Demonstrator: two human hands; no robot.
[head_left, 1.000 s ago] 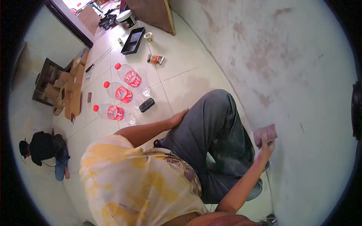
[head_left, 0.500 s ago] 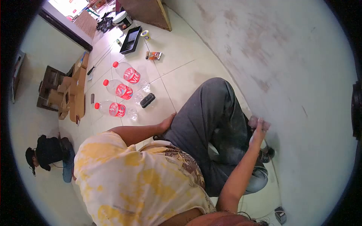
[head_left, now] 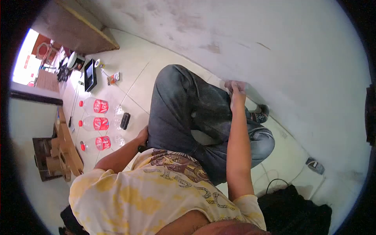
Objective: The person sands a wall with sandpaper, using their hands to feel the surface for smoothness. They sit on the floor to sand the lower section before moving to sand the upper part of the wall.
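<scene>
My right hand (head_left: 237,96) reaches past my bent legs to the base of the wall (head_left: 297,78). Its fingers are closed over a dusty reddish-brown block (head_left: 247,87), which lies against the wall surface; the fingers hide part of it. My left hand (head_left: 144,135) rests low beside my thigh in grey trousers (head_left: 172,105), fingers stretched along the leg and partly hidden by it. Nearest to that hand on the tiled floor are a small black ribbed object (head_left: 125,121) and three clear bottles with red caps and labels, the closest being a bottle (head_left: 103,143) lying in view.
A black paint tray (head_left: 90,75), a white-lidded bucket (head_left: 76,61) and an orange packet (head_left: 113,78) are further off, near a wooden panel (head_left: 86,29). Opened cardboard (head_left: 68,145) lines the left. A grey socket box (head_left: 315,165) and black cloth (head_left: 297,211) lie at lower right.
My view has turned, so the bottles and tray appear further left and the black cloth shows at lower right. The right hand keeps the block at the wall; the left hand stays by the thigh.
</scene>
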